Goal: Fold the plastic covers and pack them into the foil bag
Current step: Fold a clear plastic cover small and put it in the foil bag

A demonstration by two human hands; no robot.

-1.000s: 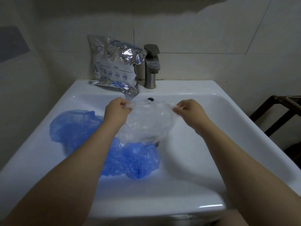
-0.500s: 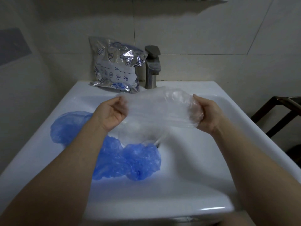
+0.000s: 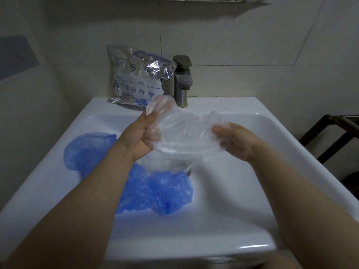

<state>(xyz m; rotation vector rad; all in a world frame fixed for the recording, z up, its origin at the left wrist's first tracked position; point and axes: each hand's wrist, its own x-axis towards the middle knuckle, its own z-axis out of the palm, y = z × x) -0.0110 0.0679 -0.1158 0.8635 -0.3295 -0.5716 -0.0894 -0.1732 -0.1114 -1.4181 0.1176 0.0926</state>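
A clear plastic cover [image 3: 184, 131] is stretched between both hands above the white sink [image 3: 242, 200]. My left hand [image 3: 138, 137] grips its left edge, fingers inside the film. My right hand [image 3: 234, 139] grips its right edge. Blue plastic covers lie in the basin: one [image 3: 87, 150] at the left, a crumpled pair [image 3: 163, 193] below the clear one. The silver foil bag [image 3: 136, 78] with blue print leans on the wall at the sink's back left, beside the faucet.
A metal faucet [image 3: 182, 80] stands at the back of the sink, just behind the clear cover. Tiled walls close in at the back and left. A dark wooden frame [image 3: 330, 136] stands to the right of the sink.
The hands pulled the clear cover apart and raised it, then turned it. The right hand dropped lower with its palm turned up; the left hand rose toward the foil bag.
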